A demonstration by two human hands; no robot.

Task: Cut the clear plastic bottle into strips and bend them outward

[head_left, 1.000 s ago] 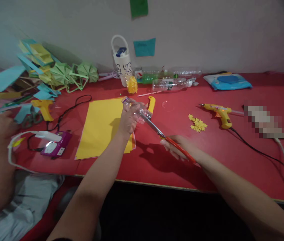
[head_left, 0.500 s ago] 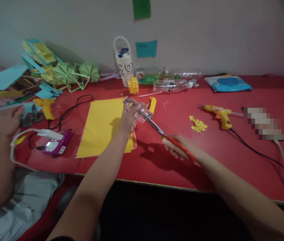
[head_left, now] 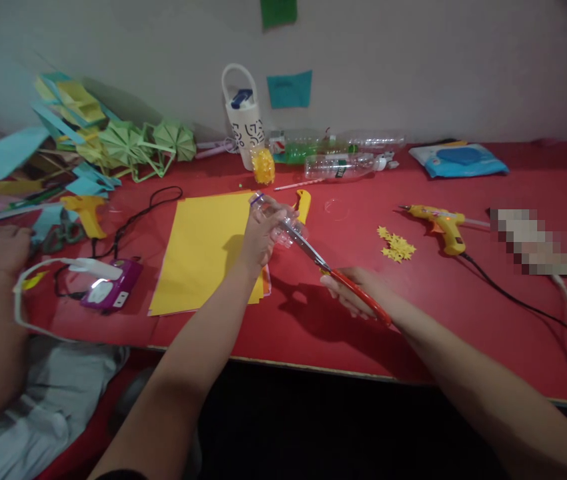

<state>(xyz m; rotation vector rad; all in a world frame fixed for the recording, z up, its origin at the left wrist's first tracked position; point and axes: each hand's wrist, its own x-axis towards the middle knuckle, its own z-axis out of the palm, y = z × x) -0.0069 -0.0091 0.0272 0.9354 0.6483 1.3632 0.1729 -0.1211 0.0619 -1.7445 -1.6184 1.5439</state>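
Compared with one second ago, the left hand [head_left: 262, 233] sits slightly more to the right in the head view, together with the clear plastic piece [head_left: 286, 239] that it grips with its fingers. Because the scissors [head_left: 337, 275] stay almost at the same place, their blades seem to reach a little further over the plastic. The right hand [head_left: 365, 285] is closed around their red handles, nearer and to the right. The clear plastic piece extends rightward from the left hand, above the counter [head_left: 463, 320].
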